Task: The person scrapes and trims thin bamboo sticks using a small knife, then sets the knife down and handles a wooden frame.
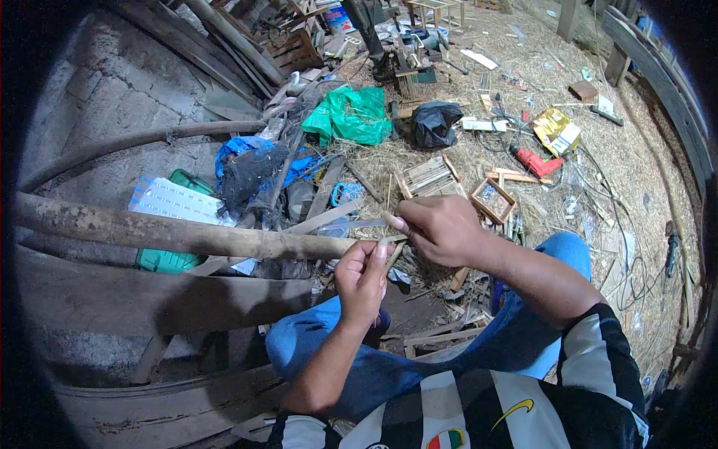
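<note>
Two hands: both mine, close together above my lap, left hand [360, 283] lower and right hand [441, 228] just above it.
Strip: a slim piece [397, 255] that looks like wood or cane, dull olive-brown, narrow and straight-edged, tilted with its upper end toward my right hand; that end is partly covered by my fingers.
Where it is: between my two hands, in front of the near end of the long pole.
Left fingers: narrow, thumb and forefinger pinching the strip.
Right fingers: curled in, thumb pointing toward the left hand; I cannot tell what they close on.
Flat grey length: thin and smooth [351, 224], reaching left from beside my right thumb; I cannot tell whether I grip it.
Pole: thick, mottled brown [187, 232], running leftward from my left hand.
Floor beyond: slatted wooden frame [430, 178], small open wooden box [493, 200] and red drill [535, 163] on straw-coloured litter.
Legs: blue jeans [523, 348], knees apart beneath my forearms.
</note>
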Available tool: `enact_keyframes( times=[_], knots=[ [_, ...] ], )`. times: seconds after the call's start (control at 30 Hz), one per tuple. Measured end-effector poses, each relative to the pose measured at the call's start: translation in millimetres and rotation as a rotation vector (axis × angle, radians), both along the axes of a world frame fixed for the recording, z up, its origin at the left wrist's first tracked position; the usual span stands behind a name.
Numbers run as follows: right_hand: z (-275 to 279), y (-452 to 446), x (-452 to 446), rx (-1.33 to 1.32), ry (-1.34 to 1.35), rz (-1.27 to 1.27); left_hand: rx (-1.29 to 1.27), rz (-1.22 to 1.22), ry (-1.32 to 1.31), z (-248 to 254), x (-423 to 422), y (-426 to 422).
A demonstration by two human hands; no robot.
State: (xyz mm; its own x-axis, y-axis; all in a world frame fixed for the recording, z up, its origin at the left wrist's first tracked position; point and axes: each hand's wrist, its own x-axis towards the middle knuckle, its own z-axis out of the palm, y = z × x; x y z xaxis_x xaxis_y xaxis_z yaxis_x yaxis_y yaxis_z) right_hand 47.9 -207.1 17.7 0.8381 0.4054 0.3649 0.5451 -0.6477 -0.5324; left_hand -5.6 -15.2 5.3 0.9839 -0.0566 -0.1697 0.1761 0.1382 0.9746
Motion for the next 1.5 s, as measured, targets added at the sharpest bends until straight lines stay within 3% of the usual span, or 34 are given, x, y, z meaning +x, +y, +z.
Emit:
enact_keyframes(
  times=[0.67, 0.9, 1.03, 1.17, 1.27, 1.5],
  knots=[
    [-18, -1, 10, -0.032, -0.017, 0.042, 0.041, 0.012, 0.039, -4, 12, 2],
    [-23, -19, 33, -0.144, 0.14, -0.217, -0.033, -0.037, 0.052, -6, 4, 12],
    [-15, -4, 14, -0.013, 0.083, -0.137, -0.027, -0.029, 0.093, -4, 3, 10],
    [-30, -9, 33, 0.219, 0.334, -0.3, -0.089, -0.085, 0.143, 3, 3, 7],
    [-26, -8, 31, 0.889, 0.636, -0.067, -0.128, -0.132, 0.178, 4, 4, 4],
    [-25, -13, 38, 0.862, 0.621, -0.092, -0.108, -0.198, 0.15, 1, 4, -5]
  ],
)
